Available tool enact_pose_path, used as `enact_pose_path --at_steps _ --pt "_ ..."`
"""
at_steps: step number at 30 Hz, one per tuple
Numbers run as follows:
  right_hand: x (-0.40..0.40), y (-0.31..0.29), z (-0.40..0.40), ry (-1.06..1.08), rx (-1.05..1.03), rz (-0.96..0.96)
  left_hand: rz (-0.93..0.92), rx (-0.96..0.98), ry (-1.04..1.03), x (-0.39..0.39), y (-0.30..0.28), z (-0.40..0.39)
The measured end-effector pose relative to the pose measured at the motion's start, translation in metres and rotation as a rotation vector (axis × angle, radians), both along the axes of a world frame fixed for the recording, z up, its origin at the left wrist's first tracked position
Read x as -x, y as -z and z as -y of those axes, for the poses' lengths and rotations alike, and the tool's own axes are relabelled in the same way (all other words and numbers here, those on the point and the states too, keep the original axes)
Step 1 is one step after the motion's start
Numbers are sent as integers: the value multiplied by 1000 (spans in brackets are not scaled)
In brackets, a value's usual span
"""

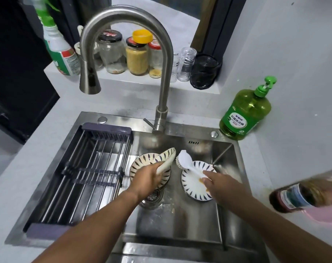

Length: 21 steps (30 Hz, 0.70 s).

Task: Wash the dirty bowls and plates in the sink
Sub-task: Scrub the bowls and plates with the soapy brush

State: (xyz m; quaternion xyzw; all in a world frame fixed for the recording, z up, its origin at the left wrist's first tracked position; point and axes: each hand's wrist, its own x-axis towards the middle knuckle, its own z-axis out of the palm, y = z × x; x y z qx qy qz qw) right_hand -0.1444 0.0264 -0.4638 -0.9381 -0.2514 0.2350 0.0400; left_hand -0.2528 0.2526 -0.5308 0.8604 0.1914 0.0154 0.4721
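Note:
In the steel sink (pixel 225 186), my left hand (pixel 148 182) grips a white bowl (pixel 168 158) with dark leaf marks, tilted on its edge above a stack of matching bowls (pixel 140 166). My right hand (pixel 218 184) holds the handle of a white dish brush (pixel 186 161), whose bristle head sits just right of the tilted bowl. Under the brush lies a matching plate (pixel 189 184) with brown stains near my right thumb. No water runs from the faucet (pixel 123 25).
A dark drying rack (pixel 89 168) spans the sink's left half. A green dish soap bottle (pixel 245 114) stands at the back right corner. Jars (pixel 136 54) and glasses line the sill behind. A brown bottle (pixel 301 196) lies on the right counter. The drain strainer (pixel 153 197) is below the bowls.

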Motion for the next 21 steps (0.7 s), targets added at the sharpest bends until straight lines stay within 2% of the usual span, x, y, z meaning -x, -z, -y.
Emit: enact_pose_path --at_steps 5,8,11,14,21 --pt "2 18 15 43 -10 -2 -125 -456 294 6 38 2" --pt "2 26 20 76 -10 -21 -251 -589 403 5 56 -1" --pt "1 33 25 122 -19 -40 -406 -659 490 1 63 -2" --pt "1 38 30 147 -25 -37 -478 -696 522 -3 71 -3" --pt "-1 39 30 80 48 -33 -472 -757 563 -9 87 -7"
